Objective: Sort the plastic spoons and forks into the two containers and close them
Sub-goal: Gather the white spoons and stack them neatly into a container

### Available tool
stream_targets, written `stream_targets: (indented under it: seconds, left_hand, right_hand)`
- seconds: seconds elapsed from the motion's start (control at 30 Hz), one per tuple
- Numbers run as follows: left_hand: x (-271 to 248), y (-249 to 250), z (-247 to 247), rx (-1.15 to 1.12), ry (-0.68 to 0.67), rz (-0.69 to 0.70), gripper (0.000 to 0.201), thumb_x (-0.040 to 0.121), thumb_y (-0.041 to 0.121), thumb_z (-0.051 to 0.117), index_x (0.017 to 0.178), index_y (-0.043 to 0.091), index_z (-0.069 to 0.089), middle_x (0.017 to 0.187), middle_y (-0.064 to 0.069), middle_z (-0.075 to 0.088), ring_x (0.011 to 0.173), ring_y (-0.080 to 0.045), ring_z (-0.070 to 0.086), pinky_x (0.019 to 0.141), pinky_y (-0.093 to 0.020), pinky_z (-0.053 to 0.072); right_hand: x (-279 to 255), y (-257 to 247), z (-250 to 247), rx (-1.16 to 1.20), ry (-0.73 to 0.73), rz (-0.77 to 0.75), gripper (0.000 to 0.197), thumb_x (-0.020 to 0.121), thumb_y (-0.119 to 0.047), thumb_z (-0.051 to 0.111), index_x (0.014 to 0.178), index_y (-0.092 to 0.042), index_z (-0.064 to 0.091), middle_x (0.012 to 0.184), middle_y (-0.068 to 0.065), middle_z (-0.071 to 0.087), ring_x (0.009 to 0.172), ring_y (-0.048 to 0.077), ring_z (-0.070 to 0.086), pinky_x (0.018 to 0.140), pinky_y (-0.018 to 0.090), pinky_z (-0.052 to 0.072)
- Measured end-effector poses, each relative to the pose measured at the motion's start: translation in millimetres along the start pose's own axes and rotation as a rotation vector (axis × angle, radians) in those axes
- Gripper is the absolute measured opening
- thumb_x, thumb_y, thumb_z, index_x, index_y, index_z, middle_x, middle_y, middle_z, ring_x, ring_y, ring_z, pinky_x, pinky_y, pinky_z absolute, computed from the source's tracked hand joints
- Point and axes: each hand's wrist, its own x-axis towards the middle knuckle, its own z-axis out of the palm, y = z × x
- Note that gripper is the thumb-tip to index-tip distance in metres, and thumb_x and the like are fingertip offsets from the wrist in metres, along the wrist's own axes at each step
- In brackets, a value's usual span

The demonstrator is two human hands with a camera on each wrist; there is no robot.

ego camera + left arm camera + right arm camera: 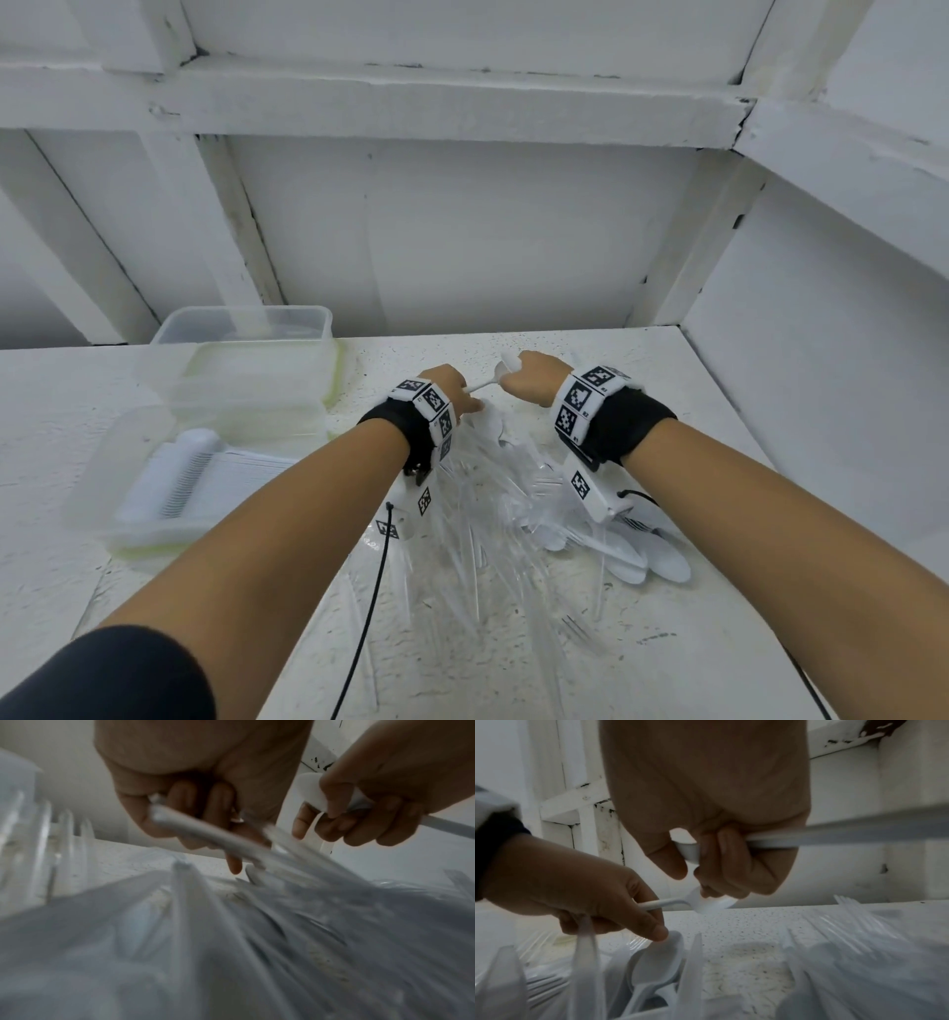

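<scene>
A loose pile of white and clear plastic spoons and forks lies on crinkled clear wrap in the table's middle. Beyond it my hands meet. My left hand pinches a white spoon by its handle, and a second handle lies across its curled fingers. My right hand grips another spoon in its fist, bowl by the thumb, handle sticking out to the right. Its fingertips touch the bowl of the left hand's spoon. A clear container at left holds stacked spoons.
Behind that container stand more clear tubs and a green-rimmed lid. White walls close in the table at the back and right. A black cable hangs from my left wrist over the wrap.
</scene>
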Motion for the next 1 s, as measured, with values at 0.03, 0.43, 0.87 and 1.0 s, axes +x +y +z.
stream_targets:
  seconds: [0.03,0.43,0.87,1.0]
  left_hand:
    - [1,1,2,0.007,0.006,0.008,0.025,0.086,0.033,0.062,0.088,0.008,0.063,0.074,-0.003,0.061,0.072,-0.019,0.057,0.066,-0.025,0.043]
    - [-9,-1,-4,-0.044,0.190,0.013,0.019,0.090,0.010,0.044,0.073,0.009,0.053,0.068,-0.003,0.049,0.061,-0.018,0.044,0.048,-0.022,0.030]
    - [-35,-45,-56,-0.895,0.614,-0.031,0.012,0.082,0.012,0.055,0.075,0.009,0.047,0.064,-0.001,0.039,0.056,-0.016,0.039,0.054,-0.024,0.033]
    - [-37,-52,-49,-1.089,0.532,-0.071,0.007,0.083,0.005,0.047,0.078,0.010,0.046,0.066,-0.005,0.038,0.055,-0.016,0.036,0.049,-0.024,0.030]
  right_hand:
    - [-1,5,0,0.028,0.003,0.015,0.033,0.095,-0.021,0.036,0.063,-0.018,0.028,0.065,0.001,0.033,0.054,0.014,0.031,0.049,0.025,0.024]
    - [-11,24,-5,0.206,0.023,0.070,0.020,0.091,-0.018,0.038,0.110,-0.013,0.041,0.098,0.002,0.047,0.072,0.016,0.043,0.063,0.027,0.034]
    - [20,-10,29,-0.208,-0.026,-0.080,0.027,0.091,-0.020,0.051,0.109,-0.001,0.056,0.103,0.014,0.060,0.082,0.025,0.053,0.069,0.029,0.041]
    - [24,-11,31,-0.233,-0.023,-0.066,0.011,0.088,-0.018,0.050,0.088,-0.008,0.056,0.077,0.006,0.052,0.072,0.024,0.050,0.068,0.029,0.043]
